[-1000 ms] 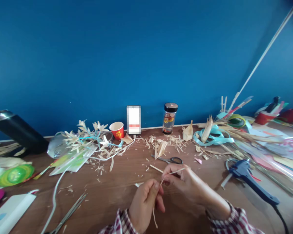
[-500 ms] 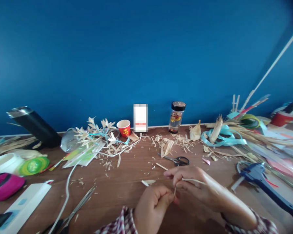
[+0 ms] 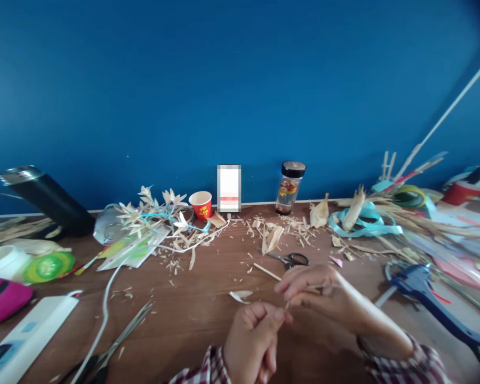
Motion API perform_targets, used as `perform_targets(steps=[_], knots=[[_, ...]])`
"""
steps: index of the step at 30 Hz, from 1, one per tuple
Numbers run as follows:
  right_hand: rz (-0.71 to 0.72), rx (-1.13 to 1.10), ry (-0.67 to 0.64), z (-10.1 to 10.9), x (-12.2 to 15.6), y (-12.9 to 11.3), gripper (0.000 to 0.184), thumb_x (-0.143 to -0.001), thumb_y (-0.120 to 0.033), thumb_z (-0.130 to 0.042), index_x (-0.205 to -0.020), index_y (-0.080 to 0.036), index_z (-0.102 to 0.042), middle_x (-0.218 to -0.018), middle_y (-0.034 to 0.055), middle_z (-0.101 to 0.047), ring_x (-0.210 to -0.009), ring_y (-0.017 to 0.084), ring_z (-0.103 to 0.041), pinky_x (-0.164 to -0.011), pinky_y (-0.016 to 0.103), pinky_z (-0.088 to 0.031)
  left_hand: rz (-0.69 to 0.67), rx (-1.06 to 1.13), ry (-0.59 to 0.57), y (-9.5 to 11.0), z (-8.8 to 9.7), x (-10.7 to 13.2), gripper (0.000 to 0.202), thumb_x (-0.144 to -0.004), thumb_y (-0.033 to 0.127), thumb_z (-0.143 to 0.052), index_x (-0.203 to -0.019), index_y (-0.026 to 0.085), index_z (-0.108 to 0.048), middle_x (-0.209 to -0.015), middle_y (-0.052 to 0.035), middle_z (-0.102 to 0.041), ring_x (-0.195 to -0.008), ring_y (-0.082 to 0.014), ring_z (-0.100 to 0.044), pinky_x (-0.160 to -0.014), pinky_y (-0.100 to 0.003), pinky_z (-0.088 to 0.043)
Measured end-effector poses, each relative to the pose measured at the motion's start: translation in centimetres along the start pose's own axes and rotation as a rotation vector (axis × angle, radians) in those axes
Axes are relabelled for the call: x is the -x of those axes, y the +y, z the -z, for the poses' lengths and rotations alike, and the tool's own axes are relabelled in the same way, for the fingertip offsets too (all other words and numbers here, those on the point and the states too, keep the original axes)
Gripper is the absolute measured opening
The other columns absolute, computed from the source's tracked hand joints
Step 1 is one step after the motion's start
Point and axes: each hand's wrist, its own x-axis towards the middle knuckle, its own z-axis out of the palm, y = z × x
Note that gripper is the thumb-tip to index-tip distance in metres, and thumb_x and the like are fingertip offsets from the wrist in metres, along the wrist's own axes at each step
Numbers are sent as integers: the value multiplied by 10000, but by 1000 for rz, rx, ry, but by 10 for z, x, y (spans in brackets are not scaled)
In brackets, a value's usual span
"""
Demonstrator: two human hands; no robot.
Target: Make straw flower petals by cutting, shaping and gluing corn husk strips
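My left hand point(image 3: 256, 338) is closed, thumb and fingertips pinching a thin pale strip point(image 3: 287, 305), like straw or husk. Right beside it, my right hand point(image 3: 318, 290) bends over the strip's other end, its fingers pressed together around it. Most of the strip is hidden by the fingers. A pale stick point(image 3: 266, 271) lies on the table just beyond my right fingertips. Past it are small black-handled scissors point(image 3: 296, 260). A small piece of husk point(image 3: 240, 296) lies in front of my left hand.
Larger scissors point(image 3: 124, 336), a white cable point(image 3: 108, 298) and a power strip point(image 3: 44, 330) lie at left. A blue glue gun point(image 3: 428, 298) is at right. Husk flowers point(image 3: 152, 208), a paper cup point(image 3: 202, 205), a phone point(image 3: 229, 189) and a glass bottle point(image 3: 290, 186) line the back.
My left hand has turned slightly and my right hand has shifted a little; its fingers now cover more of the strip. The view has moved slightly.
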Motion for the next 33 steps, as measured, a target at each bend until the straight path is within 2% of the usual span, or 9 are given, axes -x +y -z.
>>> perform_targets(steps=[3, 7, 9, 11, 14, 17, 23, 28, 33], knots=[[-85, -56, 188, -7, -2, 10, 289, -764, -448, -592, -789, -161, -606, -696, 14, -609, -630, 117, -543, -558, 219, -426, -103, -164, 221, 6, -5, 6, 449, -729, 560, -523, -796, 119, -584, -291, 81, -401, -198, -20, -224, -249, -133, -127], [-138, 29, 69, -30, -1, 18, 493, -727, -626, -511, -622, -144, -530, -512, -51, -418, -472, 67, -339, -419, 195, -250, -254, -381, 408, 8, -8, 10, 458, -750, 577, -477, -726, 135, -597, -339, 52, -429, -231, -27, -281, -283, -142, -169], [-143, 136, 47, -42, 0, 16, 540, -801, -600, -418, -518, -148, -500, -477, -42, -388, -451, 67, -314, -423, 211, -234, -322, -487, 450, 6, -8, 10, 447, -772, 561, -455, -708, 146, -606, -353, 40, -434, -254, -38, -320, -299, -148, -202], [-122, 264, 125, -50, 0, 14, 554, -870, -520, -353, -458, -162, -454, -449, -37, -364, -430, 70, -294, -433, 228, -228, -359, -564, 457, 3, -8, 9, 434, -793, 540, -437, -699, 153, -609, -357, 32, -435, -271, -49, -342, -311, -156, -225], [-117, 380, 206, -51, -1, 12, 508, -897, -419, -362, -452, -176, -399, -436, -47, -335, -415, 72, -268, -442, 242, -210, -336, -583, 424, 4, -8, 7, 435, -804, 534, -420, -713, 152, -608, -352, 33, -428, -265, -51, -336, -305, -161, -203], [-150, 340, 181, -46, -2, 13, 486, -903, -377, -366, -461, -176, -372, -449, -52, -342, -419, 68, -271, -441, 230, -222, -291, -477, 386, 7, -9, 3, 452, -764, 570, -458, -836, 147, -602, -395, 39, -472, -247, -43, -297, -274, -163, -177], [-183, 167, 129, -38, -3, 17, 370, -864, -344, -454, -556, -154, -531, -529, -18, -531, -521, 96, -462, -499, 203, -333, -200, -234, 290, 4, -1, -7, 450, -772, 587, -431, -747, 147, -523, -349, 59, -458, -226, -25, -228, -260, -147, -112], [-218, 49, 84, -29, -2, 12, 206, -798, -254, -551, -632, -154, -621, -603, 4, -635, -580, 122, -548, -543, 206, -400, -21, -48, 128, 0, 3, -11, 454, -747, 585, -477, -730, 136, -539, -290, 71, -426, -191, -20, -200, -234, -141, -128], [-127, -28, -52, -16, 0, 3, 191, -829, -238, -518, -717, -160, -651, -633, 11, -655, -602, 122, -564, -589, 215, -437, 75, 116, -82, 6, 4, -9, 449, -670, 553, -598, -729, 109, -579, -252, 92, -371, -176, -12, -169, -222, -141, -174]])
